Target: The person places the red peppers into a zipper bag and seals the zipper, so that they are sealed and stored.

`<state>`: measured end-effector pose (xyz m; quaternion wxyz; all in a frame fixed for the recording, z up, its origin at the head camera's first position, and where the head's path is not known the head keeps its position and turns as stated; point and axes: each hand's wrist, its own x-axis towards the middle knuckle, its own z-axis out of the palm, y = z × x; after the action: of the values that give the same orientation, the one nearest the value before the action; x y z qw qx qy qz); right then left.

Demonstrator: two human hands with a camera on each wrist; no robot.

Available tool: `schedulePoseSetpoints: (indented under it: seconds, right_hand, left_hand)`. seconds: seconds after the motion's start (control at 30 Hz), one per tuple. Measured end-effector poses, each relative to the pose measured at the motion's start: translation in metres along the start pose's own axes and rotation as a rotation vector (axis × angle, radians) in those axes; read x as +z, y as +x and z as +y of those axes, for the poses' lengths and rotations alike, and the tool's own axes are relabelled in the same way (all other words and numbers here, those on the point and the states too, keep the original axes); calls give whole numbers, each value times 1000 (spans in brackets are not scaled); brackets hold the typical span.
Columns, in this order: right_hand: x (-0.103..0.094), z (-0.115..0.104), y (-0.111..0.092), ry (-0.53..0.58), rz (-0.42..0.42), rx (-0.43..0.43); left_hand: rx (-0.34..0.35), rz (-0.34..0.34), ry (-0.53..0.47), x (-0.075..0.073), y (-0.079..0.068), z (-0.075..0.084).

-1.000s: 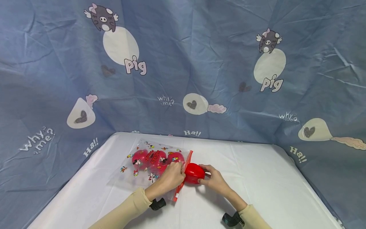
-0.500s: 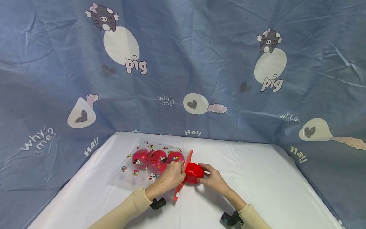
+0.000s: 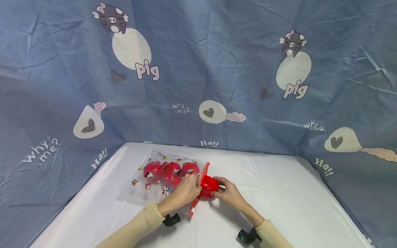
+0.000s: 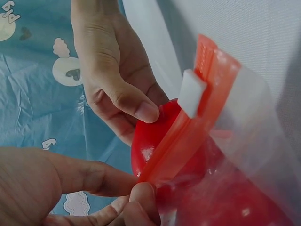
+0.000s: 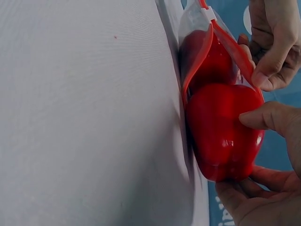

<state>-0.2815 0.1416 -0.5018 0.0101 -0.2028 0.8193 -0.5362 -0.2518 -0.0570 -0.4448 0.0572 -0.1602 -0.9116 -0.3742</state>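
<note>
A clear zip bag [image 3: 136,189] with cartoon prints lies on the white table, several round red things showing through its film. My left hand [image 3: 185,190] pinches the upper lip of its red zip edge [image 4: 181,143], near the middle of the mouth. With thumb and fingers my right hand [image 3: 230,195] holds a glossy red bell pepper [image 5: 223,129] from its outer end. The pepper's other end sits between the parted zip lips, touching or close to another red pepper [image 5: 212,66] inside. A white slider [image 4: 192,92] is at one end of the zip.
The table's white cover [image 3: 273,193] extends to the right of my right hand. Behind and at both sides hangs a blue patterned cloth [image 3: 198,69]. Each wrist wears a black camera mount [image 3: 171,220].
My right hand has moved slightly left, carrying the red bell pepper a little further into the bag's mouth. The left hand keeps its pinch and has barely moved.
</note>
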Motion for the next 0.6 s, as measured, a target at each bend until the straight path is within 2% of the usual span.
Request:
schedulePoseSetpoints:
  seconds: [0.43, 0.6]
  right_hand:
    - [6, -2, 0, 26, -15, -38]
    - [6, -28, -6, 36, -35, -35]
  left_hand:
    - [-2, 23, 15, 1, 0, 1]
    - [9, 35, 16, 1, 1, 1]
